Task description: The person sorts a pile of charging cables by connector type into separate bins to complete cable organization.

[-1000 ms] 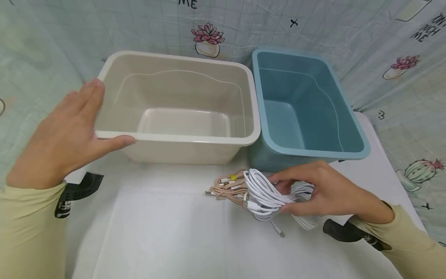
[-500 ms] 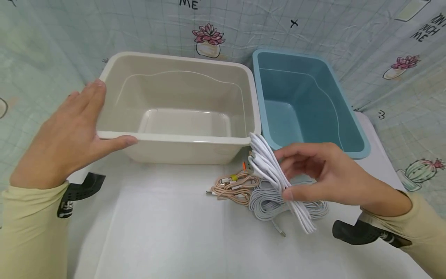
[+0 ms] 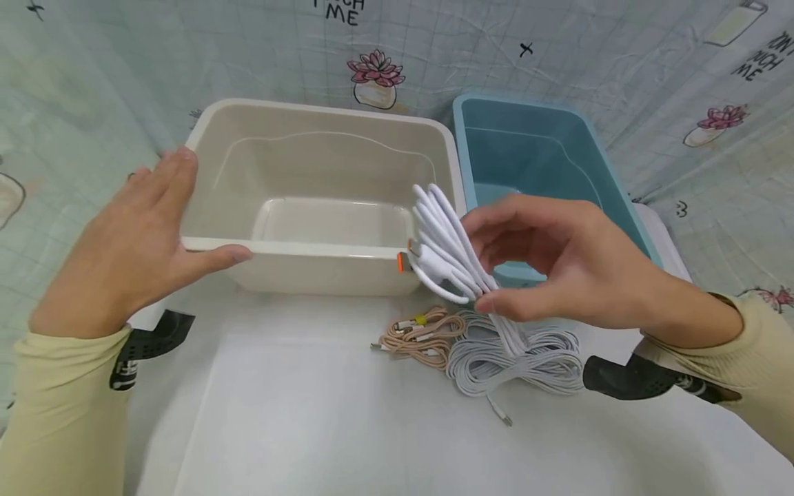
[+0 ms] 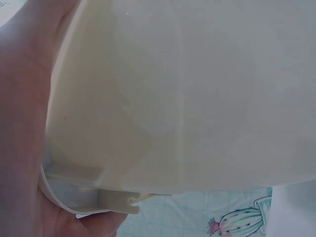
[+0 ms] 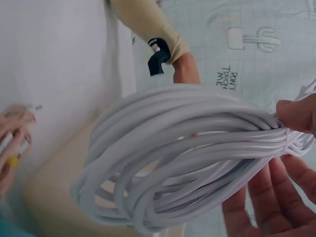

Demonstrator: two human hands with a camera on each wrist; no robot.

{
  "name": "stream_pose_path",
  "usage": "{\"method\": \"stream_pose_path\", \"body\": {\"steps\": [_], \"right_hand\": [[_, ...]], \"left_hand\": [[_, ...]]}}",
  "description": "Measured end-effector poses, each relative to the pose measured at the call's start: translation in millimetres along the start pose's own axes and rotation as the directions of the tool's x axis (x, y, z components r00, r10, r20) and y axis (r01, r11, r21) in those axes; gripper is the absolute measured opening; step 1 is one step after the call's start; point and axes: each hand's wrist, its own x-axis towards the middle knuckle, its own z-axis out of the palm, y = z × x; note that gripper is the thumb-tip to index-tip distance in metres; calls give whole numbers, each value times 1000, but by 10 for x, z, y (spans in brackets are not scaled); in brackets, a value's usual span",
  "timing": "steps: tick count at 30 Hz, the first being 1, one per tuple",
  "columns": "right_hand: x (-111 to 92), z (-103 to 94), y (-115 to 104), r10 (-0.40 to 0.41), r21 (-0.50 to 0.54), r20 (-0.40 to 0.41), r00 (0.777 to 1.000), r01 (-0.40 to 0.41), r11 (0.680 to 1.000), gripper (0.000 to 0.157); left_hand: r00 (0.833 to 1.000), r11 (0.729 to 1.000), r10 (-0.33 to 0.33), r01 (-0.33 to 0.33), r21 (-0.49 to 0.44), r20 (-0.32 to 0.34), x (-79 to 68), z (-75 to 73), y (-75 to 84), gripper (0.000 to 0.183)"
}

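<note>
My right hand (image 3: 577, 265) pinches a coiled white cable (image 3: 449, 248) between thumb and fingers, raised in front of the cream tub's right corner. An orange-tipped connector (image 3: 404, 262) shows at the coil's left side. In the right wrist view the loops of the white cable (image 5: 182, 148) fan out from a tied middle. My left hand (image 3: 133, 248) rests at the left front corner of the cream tub (image 3: 322, 267), its thumb straight along the front rim and its fingers extended along the left side. In the left wrist view the palm lies against the tub's rim (image 4: 54, 94).
A blue tub (image 3: 527, 155) stands right of the cream one, its near side partly behind my right hand. Coiled grey-white cables (image 3: 515, 368) and a tan cable bundle (image 3: 428, 337) with a yellow tie lie on the white table (image 3: 298, 413). A printed cloth (image 3: 267, 48) hangs behind.
My right hand has picked the white cable up off the pile and moved it up toward the cream tub, uncovering the grey-white coils. My left hand keeps its place on the rim.
</note>
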Motion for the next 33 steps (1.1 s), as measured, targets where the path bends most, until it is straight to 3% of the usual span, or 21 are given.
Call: {"method": "stream_pose_path", "body": {"steps": [8,13,15,20,22,23,25,27,29,33], "right_hand": [[266,-63,-25,-175,-137,78,981,185,973,60],[429,-159,11,-185,-219,121,975,208,953,57],[494,-199,54,-169,-243,104,980,190,951,56],[616,-514,525,-112,-276,79,991,130,952,70],[678,-638,715,-114,-337,87,990,137,932,76],[714,-639,714,-112,-356,75,991,131,925,75],[798,-508,522,-79,-384,3,997,74,920,69],[869,-362,280,-81,-445,-32,996,58,894,62],[942,-212,66,-61,-437,-94,994,14,899,55],[1069,-196,99,-81,-470,-104,991,22,882,53]], "left_hand": [[1000,1000,19,-20,-7,-20,7,25,36,121],[999,1000,23,-23,-4,-26,12,36,48,121],[999,1000,28,-28,-4,-30,10,41,49,121],[999,999,36,-36,0,-41,-2,57,52,121],[999,999,33,-33,-4,-40,-8,58,53,121],[999,999,31,-32,-3,-39,-12,57,52,121],[999,1000,26,-26,-6,-35,-21,55,51,121],[999,1000,20,-20,-7,-33,-31,52,52,121],[999,1000,14,-15,-6,-33,-44,53,53,121],[999,1000,13,-13,-4,-34,-66,50,56,121]]}}
